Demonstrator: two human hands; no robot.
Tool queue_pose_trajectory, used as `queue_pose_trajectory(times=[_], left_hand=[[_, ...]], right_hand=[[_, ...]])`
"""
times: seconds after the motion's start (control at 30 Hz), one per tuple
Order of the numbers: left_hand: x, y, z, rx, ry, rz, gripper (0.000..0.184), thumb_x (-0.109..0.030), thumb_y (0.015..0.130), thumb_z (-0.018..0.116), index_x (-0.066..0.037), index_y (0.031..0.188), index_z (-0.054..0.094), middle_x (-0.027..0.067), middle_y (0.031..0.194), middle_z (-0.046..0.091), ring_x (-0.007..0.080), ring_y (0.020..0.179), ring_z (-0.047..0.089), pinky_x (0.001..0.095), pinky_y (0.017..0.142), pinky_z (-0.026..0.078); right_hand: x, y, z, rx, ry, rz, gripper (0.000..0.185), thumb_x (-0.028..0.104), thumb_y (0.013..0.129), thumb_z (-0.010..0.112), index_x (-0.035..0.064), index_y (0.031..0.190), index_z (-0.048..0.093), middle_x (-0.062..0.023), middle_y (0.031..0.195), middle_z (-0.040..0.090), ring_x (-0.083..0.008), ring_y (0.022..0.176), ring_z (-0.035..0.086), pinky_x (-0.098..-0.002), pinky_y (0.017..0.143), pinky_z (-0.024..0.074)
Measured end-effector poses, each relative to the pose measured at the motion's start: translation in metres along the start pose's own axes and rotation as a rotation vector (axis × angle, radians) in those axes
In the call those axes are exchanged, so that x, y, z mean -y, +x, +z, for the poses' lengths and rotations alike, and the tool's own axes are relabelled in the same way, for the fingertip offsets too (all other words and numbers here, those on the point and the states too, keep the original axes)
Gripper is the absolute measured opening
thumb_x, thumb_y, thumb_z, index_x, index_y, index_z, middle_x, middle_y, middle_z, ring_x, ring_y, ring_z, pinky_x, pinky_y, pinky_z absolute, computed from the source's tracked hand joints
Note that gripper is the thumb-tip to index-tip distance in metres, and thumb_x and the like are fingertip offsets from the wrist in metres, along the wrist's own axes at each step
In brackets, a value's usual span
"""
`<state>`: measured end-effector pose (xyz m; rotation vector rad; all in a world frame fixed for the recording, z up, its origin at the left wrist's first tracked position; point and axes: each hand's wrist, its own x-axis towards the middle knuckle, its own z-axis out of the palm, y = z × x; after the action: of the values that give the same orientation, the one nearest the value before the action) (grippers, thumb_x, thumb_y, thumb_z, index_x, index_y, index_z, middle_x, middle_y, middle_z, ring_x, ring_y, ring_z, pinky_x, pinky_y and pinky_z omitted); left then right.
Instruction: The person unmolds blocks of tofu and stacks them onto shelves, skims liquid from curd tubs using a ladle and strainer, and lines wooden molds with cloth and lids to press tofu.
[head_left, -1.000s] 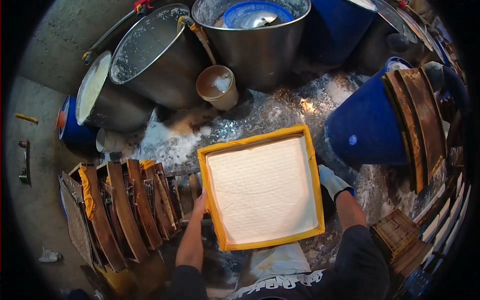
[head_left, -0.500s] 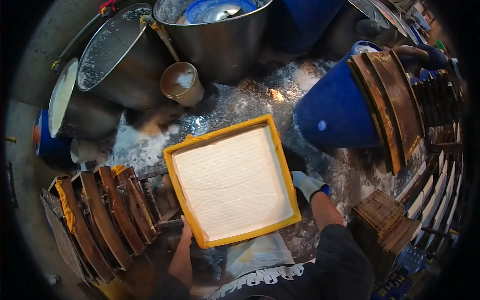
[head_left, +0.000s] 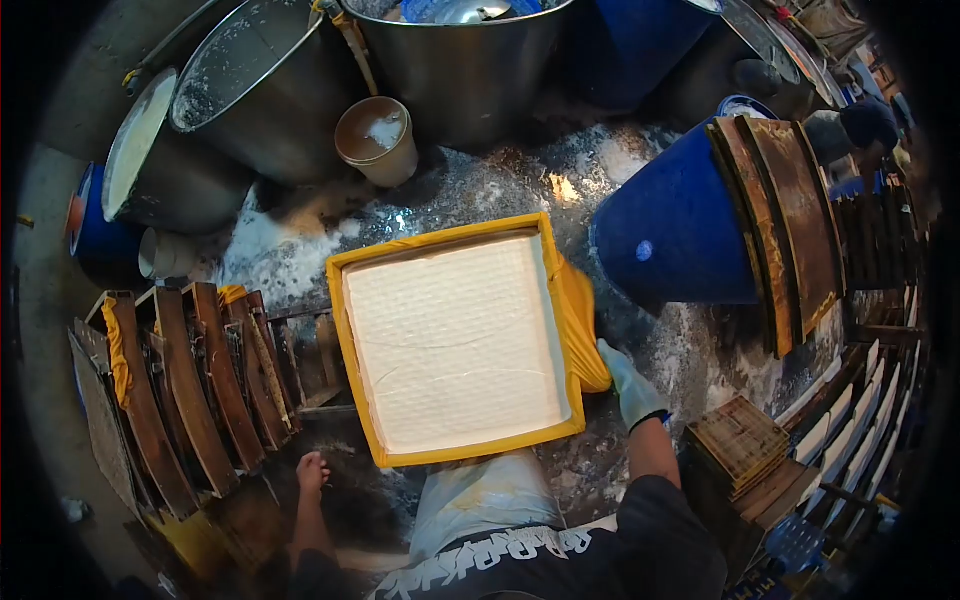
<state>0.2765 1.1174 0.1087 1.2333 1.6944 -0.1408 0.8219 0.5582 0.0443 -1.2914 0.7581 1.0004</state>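
Note:
A square frame lined with yellow cloth (head_left: 350, 370) holds a flat white slab, like pressed tofu (head_left: 455, 345), with a faint quilted pattern. It lies in front of my body. On its right side the cloth bulges outward in a loose fold. My right hand (head_left: 630, 385), in a pale glove, is closed at the edge of that fold; its fingertips are partly hidden. My left hand (head_left: 312, 472) is bare and away from the frame, low on the left, with its fingers curled and nothing visible in them.
Wooden frames (head_left: 180, 390) stand in a row at left. Large metal vats (head_left: 460, 80) and a small bucket (head_left: 377, 140) are ahead. A blue barrel (head_left: 670, 220) with boards leaning on it is at right, near stacked slatted boards (head_left: 737, 443). A gloved person is at far right.
My left hand has left the frame's lower left corner and moved down and left. The cloth on the right side has come outward into a fold at my right hand.

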Motion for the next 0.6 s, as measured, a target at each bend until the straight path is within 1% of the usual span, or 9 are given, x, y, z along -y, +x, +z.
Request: queue_pose_trajectory(times=[0.13,0.2,0.27,0.33,0.4,0.47,0.5,0.53,0.6], left_hand=[[-0.007,-0.018,0.048,0.156,0.022,0.032,0.029,-0.032,0.102,0.063,-0.011,0.122,0.064,0.0015,0.090,0.069,0.0089,0.061,0.063,0.0231,0.051,0.050],[-0.003,-0.019,0.063,0.213,0.076,0.052,0.035,-0.037,0.103,0.060,-0.011,0.127,0.063,0.0028,0.098,0.070,0.0104,0.070,0.065,0.0260,0.059,0.052],[0.002,-0.018,0.082,0.265,0.106,0.079,0.041,-0.042,0.104,0.058,-0.011,0.131,0.062,0.0042,0.106,0.070,0.0120,0.079,0.067,0.0288,0.067,0.055],[0.006,-0.020,0.097,0.231,-0.029,0.212,0.062,-0.056,0.104,0.049,-0.014,0.150,0.050,0.0107,0.141,0.061,0.0230,0.120,0.062,0.0434,0.100,0.048],[0.005,-0.029,0.121,0.286,-0.104,0.208,0.065,-0.058,0.105,0.045,-0.013,0.151,0.048,0.0104,0.144,0.058,0.0239,0.126,0.058,0.0412,0.105,0.044],[0.012,-0.032,0.132,0.384,-0.224,0.181,0.072,-0.061,0.106,0.035,-0.010,0.155,0.044,0.0098,0.152,0.052,0.0257,0.139,0.048,0.0368,0.115,0.035],[0.030,-0.013,0.133,0.362,-0.005,0.177,0.068,-0.058,0.108,0.035,-0.008,0.151,0.050,0.0127,0.145,0.059,0.0243,0.134,0.053,0.0332,0.111,0.039],[0.067,0.028,0.139,0.233,-0.006,0.499,0.056,-0.049,0.107,0.044,-0.004,0.130,0.067,0.0137,0.122,0.071,0.0231,0.116,0.065,0.0339,0.103,0.046],[0.054,0.036,0.107,0.416,0.460,0.211,0.039,-0.035,0.102,0.057,-0.001,0.107,0.075,0.0108,0.100,0.076,0.0215,0.095,0.070,0.0319,0.092,0.051]], right_hand=[[0.013,0.012,-0.032,0.224,-0.711,-0.191,0.041,0.031,0.100,0.064,-0.0016,0.124,0.066,-0.0080,0.116,0.072,-0.0187,0.101,0.068,-0.0337,0.091,0.0542],[0.038,-0.046,-0.024,0.100,-0.729,-0.259,0.038,0.031,0.099,0.064,-0.0025,0.118,0.068,-0.0085,0.108,0.072,-0.0189,0.096,0.069,-0.0322,0.081,0.0547],[0.034,-0.087,-0.025,-0.217,0.136,-0.339,0.037,0.031,0.098,0.064,-0.0005,0.116,0.068,-0.0094,0.101,0.071,-0.0190,0.090,0.069,-0.0328,0.069,0.0537],[-0.021,-0.053,-0.071,-0.362,-0.213,-0.287,0.031,0.028,0.098,0.064,0.0033,0.116,0.067,-0.0088,0.096,0.071,-0.0191,0.079,0.067,-0.0331,0.062,0.0517],[-0.086,-0.024,-0.108,-0.440,-0.626,-0.227,0.026,0.025,0.098,0.064,0.0070,0.117,0.067,-0.0083,0.090,0.070,-0.0192,0.068,0.066,-0.0335,0.054,0.0497],[-0.101,-0.079,-0.073,-0.411,-0.507,-0.274,0.022,0.022,0.099,0.064,0.0070,0.114,0.068,-0.0058,0.087,0.070,-0.0164,0.064,0.064,-0.0319,0.053,0.0487],[-0.112,-0.105,-0.057,-0.373,-0.381,-0.300,0.019,0.020,0.099,0.065,0.0069,0.111,0.070,-0.0033,0.083,0.069,-0.0137,0.061,0.062,-0.0302,0.051,0.0477],[-0.121,-0.125,-0.047,-0.352,-0.391,-0.301,0.019,0.020,0.099,0.065,0.0069,0.111,0.070,-0.0033,0.083,0.069,-0.0137,0.061,0.062,-0.0302,0.051,0.0477],[-0.145,-0.156,-0.050,-0.248,-0.504,-0.346,0.018,0.020,0.099,0.065,0.0084,0.112,0.070,-0.0024,0.081,0.068,-0.0127,0.059,0.061,-0.0303,0.051,0.0477]])
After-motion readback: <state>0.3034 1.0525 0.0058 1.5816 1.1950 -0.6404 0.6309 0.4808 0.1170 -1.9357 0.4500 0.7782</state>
